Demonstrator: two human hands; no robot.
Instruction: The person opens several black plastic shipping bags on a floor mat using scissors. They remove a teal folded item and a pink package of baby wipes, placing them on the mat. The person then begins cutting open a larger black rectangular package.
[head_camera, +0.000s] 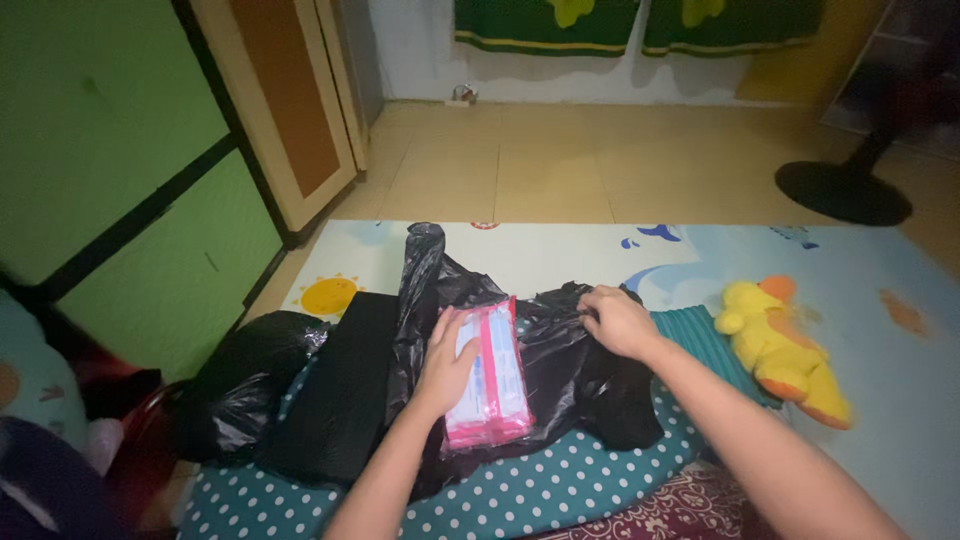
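The left hand (447, 362) lies flat on a pink-edged plastic packet (490, 375), with the fingers spread and the palm pressing on its left side; the grip is wide and it does not close around the packet, it only holds the packet down. The right hand (620, 321) has its fingers curled and pinches the crumpled edge of a black plastic bag (560, 345), so this grip is narrow and closed on the thin film. The packet rests on top of the bag, nearly in the middle, with its long side pointing away from the person. I judge that the step in hand is the wrapping or unwrapping of the packet with the bag; which of the two I cannot tell. The next move seems to need a steady left palm while the right hand pulls the film, because the film is loose and slippery. Just left of the packet lies a flat black folded thing (345, 385), and further left another black bag (245, 380), bunched up. All of these lie on a teal cushion with white dots (560, 490). To the right, well apart from the hands, a yellow plush duck (780, 350) lies on a play mat (560, 255) with pictures. A dark fan base (843, 192) stands on the tiled floor beyond.
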